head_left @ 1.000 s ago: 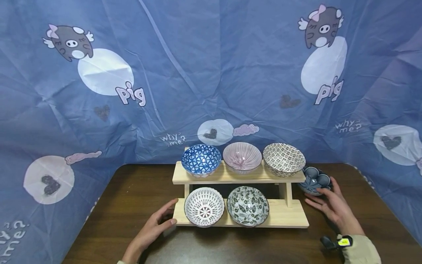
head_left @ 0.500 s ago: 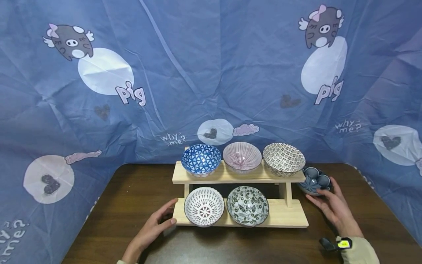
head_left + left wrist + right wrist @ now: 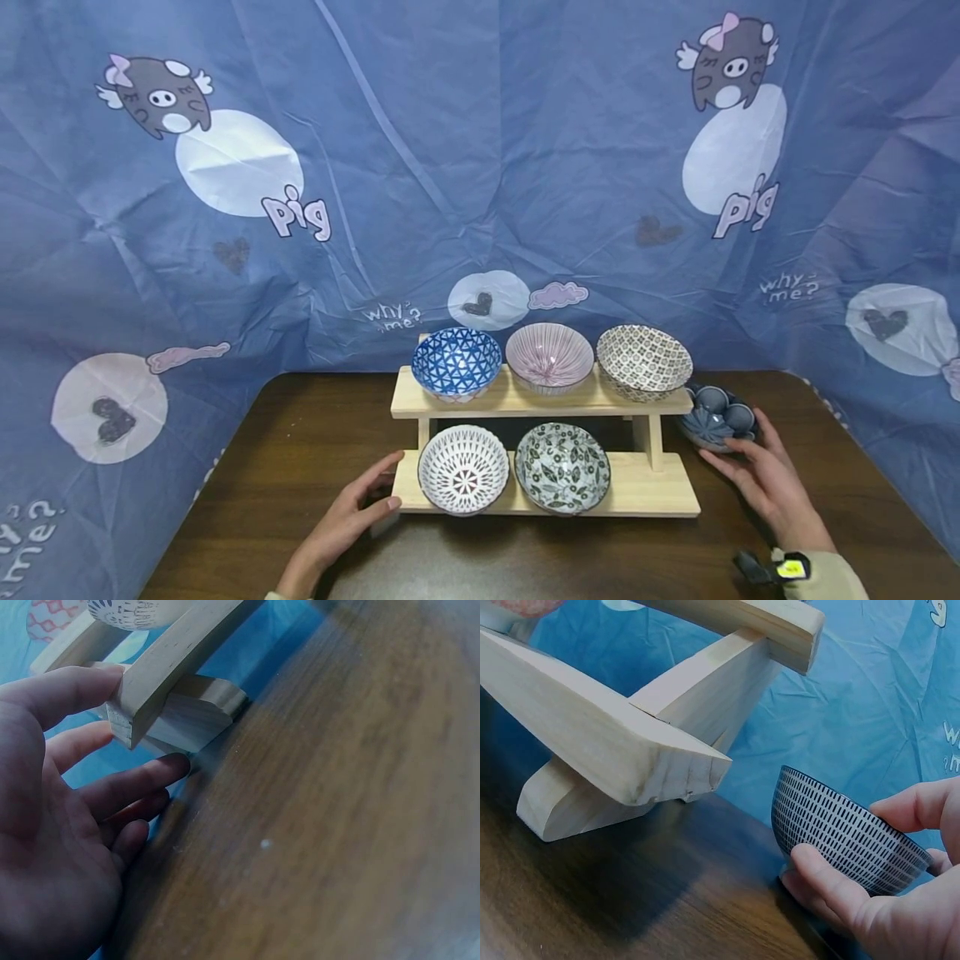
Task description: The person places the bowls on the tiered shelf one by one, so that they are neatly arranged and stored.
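My left hand grips the left end of a two-tier wooden shelf stand, with thumb and forefinger at the lower board's corners. In the left wrist view, the other fingers of that hand stay off the wood. At the stand's right side, my right hand holds a blue-grey bowl by its rim and underside. Round shapes show inside this bowl; whether they are printed cannot be told. The right wrist view shows the bowl tilted, dark dashes covering its outside, close to the tabletop.
On the top tier stand a blue bowl, a pink-striped bowl and a beige-patterned bowl. The lower tier bears a white patterned bowl and a leaf-patterned bowl. A blue cloth hangs behind the brown table.
My right hand and the blue-grey bowl have shifted slightly towards me over the last half second. The left hand keeps its place on the stand.
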`<state>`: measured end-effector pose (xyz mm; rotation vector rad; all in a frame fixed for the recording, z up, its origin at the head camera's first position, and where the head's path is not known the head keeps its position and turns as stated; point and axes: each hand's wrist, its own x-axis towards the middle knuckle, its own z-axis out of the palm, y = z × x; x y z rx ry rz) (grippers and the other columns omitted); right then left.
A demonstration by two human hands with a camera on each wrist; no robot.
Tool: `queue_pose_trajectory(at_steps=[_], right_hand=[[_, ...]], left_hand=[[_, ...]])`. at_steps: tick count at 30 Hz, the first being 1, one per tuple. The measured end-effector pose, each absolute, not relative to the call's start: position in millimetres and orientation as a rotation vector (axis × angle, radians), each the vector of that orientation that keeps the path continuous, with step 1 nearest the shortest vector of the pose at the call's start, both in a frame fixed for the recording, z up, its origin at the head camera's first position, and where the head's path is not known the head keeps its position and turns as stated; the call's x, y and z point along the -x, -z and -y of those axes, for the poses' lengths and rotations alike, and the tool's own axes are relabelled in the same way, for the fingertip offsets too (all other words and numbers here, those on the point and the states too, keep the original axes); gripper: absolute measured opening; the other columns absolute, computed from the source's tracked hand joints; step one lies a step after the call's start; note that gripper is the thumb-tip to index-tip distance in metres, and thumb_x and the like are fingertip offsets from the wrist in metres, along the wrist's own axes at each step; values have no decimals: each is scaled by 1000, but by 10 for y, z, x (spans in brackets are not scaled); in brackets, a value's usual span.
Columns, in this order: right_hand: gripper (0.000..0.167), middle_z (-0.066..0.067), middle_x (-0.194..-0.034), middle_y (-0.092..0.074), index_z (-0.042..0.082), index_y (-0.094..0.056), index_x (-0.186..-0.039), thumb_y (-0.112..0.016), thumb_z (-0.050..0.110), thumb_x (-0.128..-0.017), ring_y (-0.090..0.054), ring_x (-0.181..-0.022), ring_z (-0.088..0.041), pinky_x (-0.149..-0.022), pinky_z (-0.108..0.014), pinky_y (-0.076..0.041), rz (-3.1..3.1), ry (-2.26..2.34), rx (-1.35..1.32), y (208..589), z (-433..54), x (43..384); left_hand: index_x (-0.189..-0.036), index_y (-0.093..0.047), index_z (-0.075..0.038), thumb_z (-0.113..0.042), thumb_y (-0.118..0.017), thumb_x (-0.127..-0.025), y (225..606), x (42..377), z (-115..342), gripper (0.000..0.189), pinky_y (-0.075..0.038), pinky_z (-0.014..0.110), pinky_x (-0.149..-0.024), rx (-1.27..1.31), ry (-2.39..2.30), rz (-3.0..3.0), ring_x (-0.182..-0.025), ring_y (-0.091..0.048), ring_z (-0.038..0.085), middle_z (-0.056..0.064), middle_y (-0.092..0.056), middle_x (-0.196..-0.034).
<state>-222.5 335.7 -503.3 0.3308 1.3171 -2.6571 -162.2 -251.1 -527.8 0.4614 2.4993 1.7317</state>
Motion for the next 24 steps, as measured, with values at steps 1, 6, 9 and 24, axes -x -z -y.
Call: queue_pose_trajectory(at_steps=[1,6,9,24], right_hand=[[101,16,-163,29,54,15,-152,-40,-13,-99,-59,-103,-4,-91,-41,-57,-1315,2655,-330,5031,-3363,2212],[99,18,-163,28,55,14,-151,-40,-10,-100,-49,-120,-7,-93,-40,-57,-1349,2626,-372,5009,-3390,2165],[99,18,-162,29,55,14,-151,-40,-10,-100,-55,-111,-3,-93,-41,-57,-1365,2613,-387,4995,-3407,2137],[97,12,-164,27,50,12,-154,-38,-12,-100,-63,-101,-2,-90,-44,-58,-1323,2688,-130,5021,-3488,1949]], left_hand=[[-151,-42,-8,-13,-62,-96,5275,1621,2510,59,-46,23,-93,-457,-1730,-2498,-112,-57,-2,25,-60,-133],[-151,-42,-9,-15,-62,-96,5259,1620,2503,59,-45,23,-94,-421,-1716,-2491,-113,-56,-2,24,-60,-134],[-151,-42,-9,-15,-63,-96,5252,1618,2499,59,-45,23,-94,-406,-1710,-2489,-113,-56,-2,24,-60,-135],[-152,-42,-11,-18,-64,-96,5233,1612,2482,60,-45,24,-95,-334,-1690,-2486,-114,-56,0,22,-59,-136]])
